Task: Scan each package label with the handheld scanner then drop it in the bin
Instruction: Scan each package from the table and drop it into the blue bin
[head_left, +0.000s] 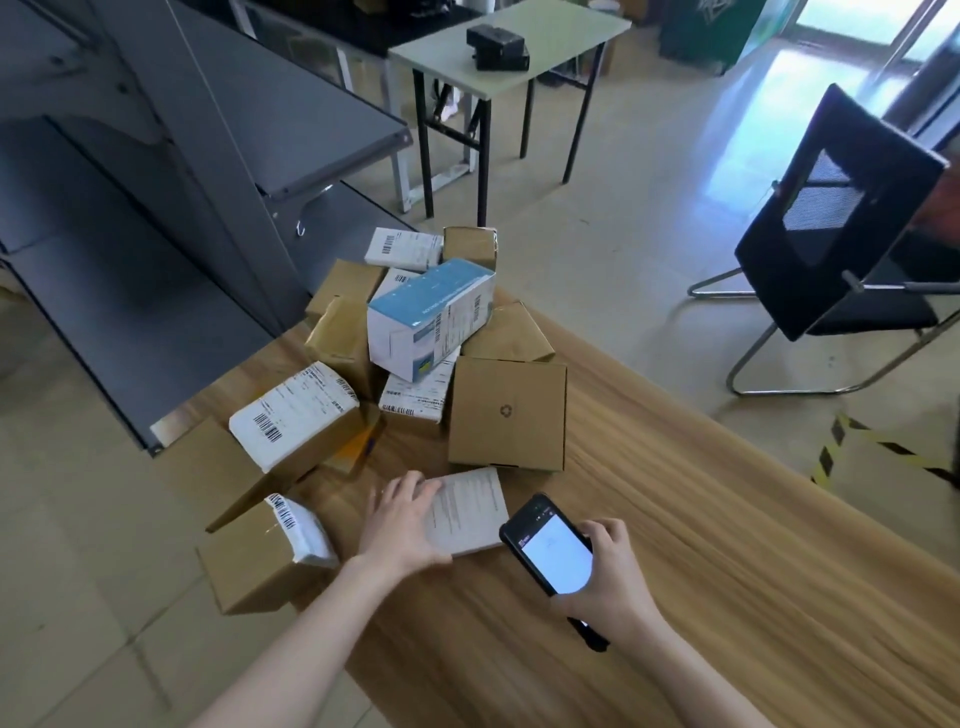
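Clasped in the right hand (605, 566), fingers curled round its right long edge: a black, slab-shaped handheld scanner (550, 551) with a smooth glass screen, lit white and turned upward. Long axis from 5 o'clock to 11 o'clock, head end aimed at 11 o'clock, just beside the near right corner of a flat, white, paper-faced package (470, 512).

Pressed on that package's left part by the left hand (402, 525), palm down, fingers spread and nearly straight, thumb along the near edge. Lay flat on the pale, straight-grained wooden table (675, 545), fine printed lines facing up.

At 12 o'clock from the package, just beyond it: a square, matt brown cardboard box (506, 413) with a small round mark on its lid. At 11 o'clock, a heap of brown taped cartons, topped by a glossy blue-and-white oblong carton (431, 317) tilted toward 2 o'clock. At 10 o'clock, a brown box under a white barcode label (293, 413). At 9 o'clock, a small cardboard box wrapped at one end in wrinkled white label paper (265, 556), overhanging the table edge. All shut, contents hidden.

Farther out: grey sheet-metal shelving (156, 182) at 10 o'clock, a grey-green folding table (509, 88) at 12 o'clock, a black mesh-backed chair (836, 208) at 2 o'clock.
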